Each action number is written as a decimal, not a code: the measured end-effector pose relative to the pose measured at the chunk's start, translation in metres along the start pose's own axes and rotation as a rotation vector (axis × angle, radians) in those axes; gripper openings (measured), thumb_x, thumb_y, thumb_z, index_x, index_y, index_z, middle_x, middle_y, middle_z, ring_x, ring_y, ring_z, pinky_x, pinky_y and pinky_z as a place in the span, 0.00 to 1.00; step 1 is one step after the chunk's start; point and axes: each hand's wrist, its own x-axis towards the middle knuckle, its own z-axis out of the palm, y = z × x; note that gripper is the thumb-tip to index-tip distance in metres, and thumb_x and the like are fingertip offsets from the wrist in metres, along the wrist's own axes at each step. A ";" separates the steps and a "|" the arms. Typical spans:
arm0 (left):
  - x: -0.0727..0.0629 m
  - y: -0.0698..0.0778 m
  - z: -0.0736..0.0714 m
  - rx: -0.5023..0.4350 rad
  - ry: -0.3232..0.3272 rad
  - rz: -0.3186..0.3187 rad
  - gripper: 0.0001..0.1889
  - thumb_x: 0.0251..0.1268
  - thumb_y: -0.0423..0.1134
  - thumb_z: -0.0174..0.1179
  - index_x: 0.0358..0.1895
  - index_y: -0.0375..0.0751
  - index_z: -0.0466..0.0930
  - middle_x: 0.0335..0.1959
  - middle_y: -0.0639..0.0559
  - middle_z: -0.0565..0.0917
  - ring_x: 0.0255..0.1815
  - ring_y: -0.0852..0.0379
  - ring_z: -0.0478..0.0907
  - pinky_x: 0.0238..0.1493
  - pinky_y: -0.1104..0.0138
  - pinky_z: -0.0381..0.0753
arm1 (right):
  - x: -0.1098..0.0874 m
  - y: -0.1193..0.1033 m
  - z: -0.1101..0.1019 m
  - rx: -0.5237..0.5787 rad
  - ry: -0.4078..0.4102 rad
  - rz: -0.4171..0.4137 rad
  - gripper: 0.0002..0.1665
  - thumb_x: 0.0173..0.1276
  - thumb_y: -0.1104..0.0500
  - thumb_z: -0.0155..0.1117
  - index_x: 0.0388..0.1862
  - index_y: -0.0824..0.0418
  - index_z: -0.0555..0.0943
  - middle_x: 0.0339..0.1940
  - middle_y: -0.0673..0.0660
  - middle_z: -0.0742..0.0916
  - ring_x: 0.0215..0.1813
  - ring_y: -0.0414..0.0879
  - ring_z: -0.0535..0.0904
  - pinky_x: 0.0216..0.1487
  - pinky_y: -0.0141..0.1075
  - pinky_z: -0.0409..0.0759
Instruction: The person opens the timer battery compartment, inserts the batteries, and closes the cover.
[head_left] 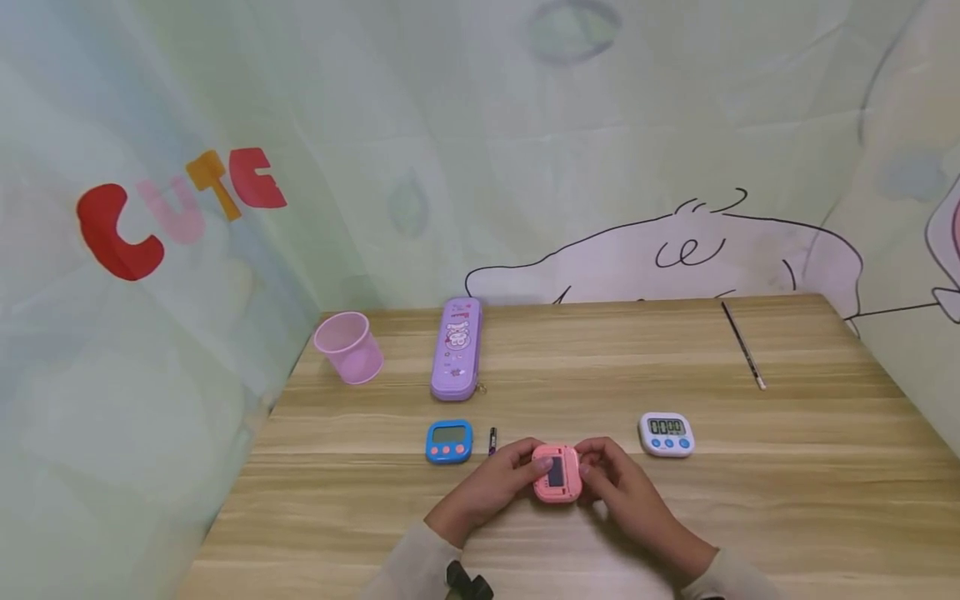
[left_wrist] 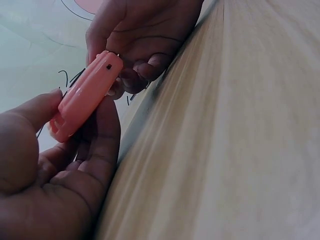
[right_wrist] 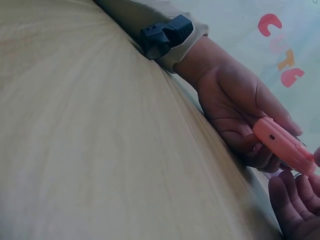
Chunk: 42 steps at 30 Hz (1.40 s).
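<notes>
Both hands hold a pink digital timer [head_left: 557, 492] above the front of the table, its back with a dark rectangle turned up. My left hand [head_left: 491, 487] pinches the timer's left side, thumb on the back and fingers beneath. At the right edge, my right hand [head_left: 630, 496] grips it between thumb and curled fingers. The left wrist view shows the pink timer [left_wrist: 87, 97] edge-on between the two hands, with a small dark slot in its side. Just beyond the left hand lies a small dark battery [head_left: 492, 441], partly hidden.
A blue timer [head_left: 449, 442] lies left of the hands, a white timer [head_left: 667, 435] to the right. Farther back are a pink cup [head_left: 354, 354], a purple pencil case [head_left: 457, 350] and a pencil [head_left: 742, 344]. A printed curtain [head_left: 420, 150] borders the wooden table [head_left: 810, 500].
</notes>
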 end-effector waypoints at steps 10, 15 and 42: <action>0.001 -0.001 -0.001 0.020 0.015 -0.010 0.17 0.72 0.48 0.56 0.54 0.40 0.78 0.47 0.50 0.82 0.46 0.58 0.77 0.49 0.67 0.79 | 0.002 0.000 -0.005 0.043 -0.093 0.048 0.23 0.76 0.58 0.55 0.62 0.70 0.68 0.44 0.65 0.80 0.36 0.48 0.83 0.39 0.43 0.85; 0.000 -0.002 -0.001 0.025 0.005 -0.007 0.17 0.72 0.48 0.57 0.54 0.40 0.78 0.47 0.50 0.82 0.46 0.57 0.77 0.50 0.67 0.79 | 0.003 0.000 -0.008 0.046 -0.141 0.054 0.24 0.76 0.57 0.55 0.62 0.72 0.67 0.46 0.65 0.81 0.39 0.48 0.83 0.42 0.42 0.85; -0.002 0.002 -0.001 0.074 0.018 -0.036 0.18 0.71 0.51 0.56 0.55 0.43 0.78 0.46 0.52 0.83 0.45 0.57 0.77 0.50 0.65 0.78 | 0.006 0.008 -0.013 0.115 -0.187 0.048 0.22 0.75 0.58 0.57 0.60 0.70 0.68 0.45 0.65 0.80 0.42 0.49 0.82 0.44 0.45 0.84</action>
